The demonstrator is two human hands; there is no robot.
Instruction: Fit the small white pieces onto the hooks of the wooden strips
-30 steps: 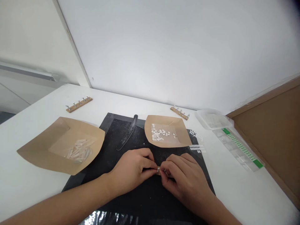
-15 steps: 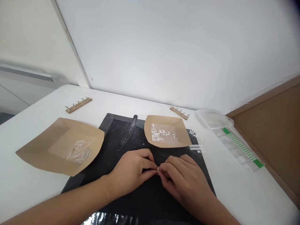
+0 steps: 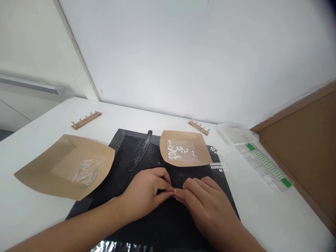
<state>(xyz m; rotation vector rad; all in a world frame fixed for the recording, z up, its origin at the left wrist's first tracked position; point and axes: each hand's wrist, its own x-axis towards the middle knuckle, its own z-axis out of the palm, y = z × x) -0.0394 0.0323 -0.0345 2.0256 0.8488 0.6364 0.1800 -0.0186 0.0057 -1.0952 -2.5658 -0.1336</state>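
Observation:
Above the black mat point(image 3: 154, 227), my left hand point(image 3: 151, 187) and my right hand point(image 3: 207, 201) meet with their fingertips nearly touching. Between them shows a small whitish piece point(image 3: 175, 192), too small to name. The left thumb and index finger pinch at it. My right thumb and fingers are closed up against its other side, and what lies inside them is hidden. Just beyond the hands, a brown paper tray point(image 3: 204, 155) holds many small white pieces. A dark curved nail file point(image 3: 140, 152) lies on the mat beyond the left hand.
At the left, a larger brown paper tray point(image 3: 39, 171) holds clear slender pieces. Two wooden strips with metal stands, the left strip point(image 3: 86, 120) and right strip point(image 3: 198, 127), lie near the wall. White oval tabs point(image 3: 219, 166), a clear tub point(image 3: 236, 134) and a green-labelled case point(image 3: 267, 166) are rightward.
My right fingers have shifted and closed further around the small piece, with the index finger now stretched along it. My left hand keeps its pinch. The whole view has moved slightly.

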